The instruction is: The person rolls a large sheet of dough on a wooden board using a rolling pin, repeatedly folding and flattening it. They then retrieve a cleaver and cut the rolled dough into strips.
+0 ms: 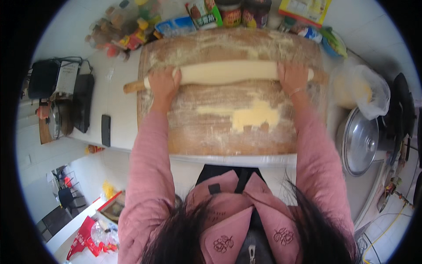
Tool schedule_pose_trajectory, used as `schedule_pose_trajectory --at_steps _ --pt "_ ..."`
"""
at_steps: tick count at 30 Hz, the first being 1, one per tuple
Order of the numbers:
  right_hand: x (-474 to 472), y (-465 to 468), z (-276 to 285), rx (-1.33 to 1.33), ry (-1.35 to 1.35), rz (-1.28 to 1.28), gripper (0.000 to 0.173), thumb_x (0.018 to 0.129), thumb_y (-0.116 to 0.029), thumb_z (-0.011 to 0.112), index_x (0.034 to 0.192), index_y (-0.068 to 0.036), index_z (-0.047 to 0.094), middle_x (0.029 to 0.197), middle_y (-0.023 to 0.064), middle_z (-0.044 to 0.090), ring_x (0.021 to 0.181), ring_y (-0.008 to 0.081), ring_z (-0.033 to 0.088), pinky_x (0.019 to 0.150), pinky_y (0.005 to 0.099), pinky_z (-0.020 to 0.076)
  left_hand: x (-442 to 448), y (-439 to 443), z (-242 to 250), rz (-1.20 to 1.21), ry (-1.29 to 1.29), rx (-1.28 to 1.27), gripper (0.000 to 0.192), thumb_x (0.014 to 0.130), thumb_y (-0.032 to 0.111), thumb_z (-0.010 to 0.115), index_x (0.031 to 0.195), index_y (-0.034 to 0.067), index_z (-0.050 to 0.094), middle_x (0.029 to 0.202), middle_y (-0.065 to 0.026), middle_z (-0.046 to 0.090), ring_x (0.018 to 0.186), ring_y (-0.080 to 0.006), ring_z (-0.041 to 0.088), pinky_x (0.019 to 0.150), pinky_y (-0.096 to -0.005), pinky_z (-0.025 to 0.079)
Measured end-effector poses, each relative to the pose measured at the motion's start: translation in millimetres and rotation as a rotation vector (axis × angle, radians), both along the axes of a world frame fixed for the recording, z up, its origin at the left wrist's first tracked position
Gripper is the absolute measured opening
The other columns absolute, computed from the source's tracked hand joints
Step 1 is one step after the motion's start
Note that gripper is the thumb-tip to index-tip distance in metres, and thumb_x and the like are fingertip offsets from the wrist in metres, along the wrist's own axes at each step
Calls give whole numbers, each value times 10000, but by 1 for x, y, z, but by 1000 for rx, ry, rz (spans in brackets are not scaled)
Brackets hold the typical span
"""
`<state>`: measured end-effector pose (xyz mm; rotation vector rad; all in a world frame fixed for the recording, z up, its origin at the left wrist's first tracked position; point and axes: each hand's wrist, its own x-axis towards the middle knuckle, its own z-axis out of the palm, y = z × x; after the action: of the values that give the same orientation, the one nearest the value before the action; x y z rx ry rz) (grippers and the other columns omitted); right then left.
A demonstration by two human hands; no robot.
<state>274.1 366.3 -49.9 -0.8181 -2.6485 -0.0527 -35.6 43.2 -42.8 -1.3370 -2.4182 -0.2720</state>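
Note:
A sheet of pale dough (227, 72) is wrapped around a long wooden rolling pin (134, 87), whose bare ends stick out on both sides. My left hand (163, 81) lies over the left part of the dough-wrapped pin, near the dough's end. Over its right part is my right hand (293, 76), slightly blurred. Beneath them is a wooden board (204, 138) dusted with flour. A thicker patch of yellowish flour (255, 115) lies on the board, nearer to me than the pin.
Jars (229, 15), food packets (204, 15) and bottles line the board's far side. At right are a plastic bag (372, 92) and a pot with a metal lid (361, 142). A black phone-like object (105, 130) and a dark appliance (83, 102) are at left.

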Motion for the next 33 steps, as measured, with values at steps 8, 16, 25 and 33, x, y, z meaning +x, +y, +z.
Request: schedule_pose_trajectory --at_steps 8,16,25,33 --pt "42 -59 50 -63 -32 -49 234 914 -323 575 871 -118 680 846 127 629 860 327 583 846 515 412 78 -24 43 79 -136 -6 340 922 353 551 1096 95 688 1066 -148 672 954 -349 585 913 -489 388" --pt "18 11 -16 189 164 -39 232 913 -298 554 901 -141 724 941 117 673 955 344 603 906 525 413 20 -21 -5 55 40 263 343 940 334 503 1094 97 697 1038 -163 671 1018 -354 583 977 -508 362" --pt "-14 22 3 133 2 43 260 920 -309 526 839 -126 693 872 110 646 885 342 603 830 525 425 -16 13 6 28 -82 34 366 922 386 531 930 61 701 828 -153 669 796 -369 613 820 -515 429" --pt "47 -61 33 104 22 -42 210 905 -274 530 866 -118 665 835 109 643 837 324 597 826 506 415 63 -47 36 67 -257 -43 392 859 402 579 1053 83 700 858 -131 677 819 -357 622 814 -522 438"
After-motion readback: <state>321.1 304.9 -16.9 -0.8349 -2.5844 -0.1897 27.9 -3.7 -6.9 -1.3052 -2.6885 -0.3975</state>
